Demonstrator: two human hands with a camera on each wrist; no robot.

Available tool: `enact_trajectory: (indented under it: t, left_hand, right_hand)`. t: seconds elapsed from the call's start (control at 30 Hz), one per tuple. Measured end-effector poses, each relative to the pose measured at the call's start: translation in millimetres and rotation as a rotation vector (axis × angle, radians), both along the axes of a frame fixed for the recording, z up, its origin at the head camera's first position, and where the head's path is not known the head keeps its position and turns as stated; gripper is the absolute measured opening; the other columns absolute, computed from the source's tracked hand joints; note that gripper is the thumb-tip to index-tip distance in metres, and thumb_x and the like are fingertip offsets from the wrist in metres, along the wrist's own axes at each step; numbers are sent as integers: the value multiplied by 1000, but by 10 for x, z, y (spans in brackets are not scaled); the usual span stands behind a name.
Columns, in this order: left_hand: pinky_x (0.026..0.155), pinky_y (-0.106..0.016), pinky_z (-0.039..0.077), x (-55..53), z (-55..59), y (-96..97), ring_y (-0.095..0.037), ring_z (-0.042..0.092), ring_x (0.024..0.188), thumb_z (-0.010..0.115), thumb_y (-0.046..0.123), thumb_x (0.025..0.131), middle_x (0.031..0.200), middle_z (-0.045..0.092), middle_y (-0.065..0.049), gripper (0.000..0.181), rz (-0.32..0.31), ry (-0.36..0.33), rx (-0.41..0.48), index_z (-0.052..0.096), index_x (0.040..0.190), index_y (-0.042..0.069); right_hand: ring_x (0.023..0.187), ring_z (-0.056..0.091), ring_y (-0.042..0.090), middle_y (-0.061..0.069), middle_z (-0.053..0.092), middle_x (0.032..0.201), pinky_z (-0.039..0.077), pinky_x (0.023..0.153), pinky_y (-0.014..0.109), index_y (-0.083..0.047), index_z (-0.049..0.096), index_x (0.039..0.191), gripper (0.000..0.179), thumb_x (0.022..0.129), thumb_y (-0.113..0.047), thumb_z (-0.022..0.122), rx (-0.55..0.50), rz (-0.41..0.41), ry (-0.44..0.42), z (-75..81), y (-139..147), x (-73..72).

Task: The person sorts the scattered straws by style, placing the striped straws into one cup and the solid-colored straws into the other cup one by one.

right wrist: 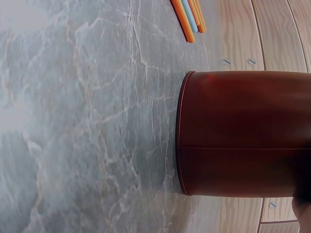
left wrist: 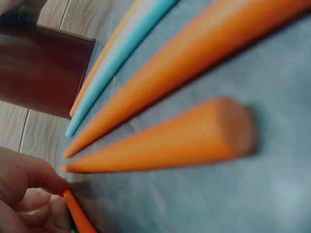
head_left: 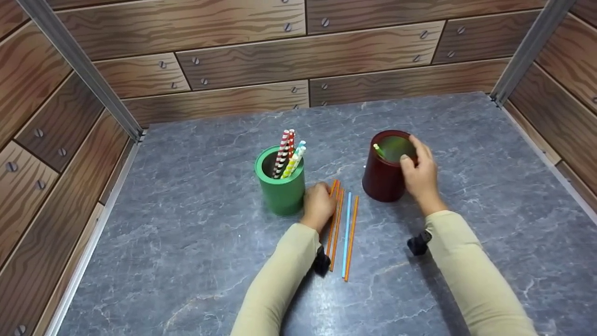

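Patterned straws (head_left: 282,151) stand in the green cup (head_left: 282,196) and 1 in the dark red cup (head_left: 383,182); 4 plain straws (head_left: 346,235), well in from the desk's (head_left: 186,163) far edge, seem left, the left hand's (head_left: 319,204) nearly closed fingers pinching an orange straw (left wrist: 79,214), the right hand's (head_left: 422,172) half-open round the dark red cup's rim.

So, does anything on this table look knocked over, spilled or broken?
Nothing stands out. The green cup and dark red cup stand upright; between them, a blue straw and orange straws lie roughly side by side. The left hand pinches one orange straw. No damage shows.
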State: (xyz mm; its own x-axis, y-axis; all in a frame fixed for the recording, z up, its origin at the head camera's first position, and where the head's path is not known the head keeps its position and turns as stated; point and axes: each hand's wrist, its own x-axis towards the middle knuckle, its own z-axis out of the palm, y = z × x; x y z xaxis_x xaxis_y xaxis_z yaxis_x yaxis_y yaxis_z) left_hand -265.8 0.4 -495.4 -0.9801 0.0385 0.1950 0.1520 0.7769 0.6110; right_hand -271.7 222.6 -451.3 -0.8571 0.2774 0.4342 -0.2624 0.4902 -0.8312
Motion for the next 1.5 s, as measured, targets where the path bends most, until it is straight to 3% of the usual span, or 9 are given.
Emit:
enact_trajectory:
  t: [0.2, 0.37, 0.53, 0.63, 0.77, 0.9, 1.0, 1.37, 1.5]
  left_hand:
    - [49, -29, 30, -12, 5, -1, -17, 37, 53, 61, 2, 66, 54, 42, 2, 23, -19, -20, -43, 45, 54, 13]
    - [48, -27, 32, -34, 21, -1, -16, 39, 54, 63, 4, 66, 56, 48, 2, 18, 1, -60, -9, 53, 53, 12]
    - [45, -25, 25, -43, 66, 3, -17, 32, 53, 62, 3, 68, 53, 40, 2, 33, 2, -120, 15, 39, 47, 14]
    - [46, -27, 29, -40, 94, 11, -17, 34, 54, 61, 3, 70, 54, 41, 1, 35, -2, -141, 0, 38, 46, 14]
    - [54, -31, 41, -28, 110, 19, -17, 42, 58, 61, 5, 73, 59, 54, -3, 20, -5, -161, 1, 56, 54, 8]
    - [53, -27, 39, -18, 118, 30, -16, 43, 59, 57, 1, 73, 65, 57, -2, 12, -24, -199, 88, 68, 69, 4]
    - [52, -22, 34, -16, 140, 37, -15, 41, 60, 53, -1, 73, 65, 51, 0, 15, -37, -219, 163, 67, 72, 3]
    - [66, -17, 44, -26, 222, 53, -10, 52, 73, 54, -2, 78, 80, 62, -4, 22, -62, -147, 337, 68, 95, -1]
    - [63, -16, 45, -9, 247, 77, -7, 52, 68, 53, -2, 80, 79, 61, -3, 23, -63, -129, 442, 67, 99, -3]
  right_hand:
    - [126, 39, 31, 22, 46, 134, 30, 104, 42, 2, 47, 133, 53, 81, -5, 49, 0, 2, 5, -4, -15, 7]
    - [126, 39, 32, 23, 46, 134, 29, 104, 43, 3, 47, 133, 53, 80, -6, 48, 7, 4, 12, 6, -11, 10]
    - [127, 39, 32, 23, 45, 134, 28, 105, 43, 2, 47, 133, 53, 80, -6, 49, 15, 2, 6, 10, -5, 9]
    - [127, 38, 32, 23, 45, 135, 28, 105, 43, 2, 46, 133, 53, 81, -5, 49, 15, 2, 4, 10, -3, 7]
    - [127, 39, 33, 23, 45, 134, 28, 106, 43, 2, 47, 133, 53, 80, -5, 49, 16, 1, 9, 0, 1, 6]
    - [127, 39, 33, 23, 46, 134, 28, 106, 43, 3, 47, 132, 53, 80, -4, 49, 15, 0, 12, -6, 5, 3]
    - [126, 39, 33, 23, 45, 134, 28, 105, 43, 2, 46, 133, 52, 81, -4, 48, 10, 4, 6, 4, -2, 2]
    - [127, 38, 33, 23, 44, 135, 29, 105, 42, 2, 46, 133, 52, 81, -4, 47, -14, 15, 5, 18, -12, 10]
    - [127, 38, 33, 23, 44, 136, 29, 105, 41, 2, 47, 133, 52, 81, -4, 46, -22, 17, 5, 25, -14, 12]
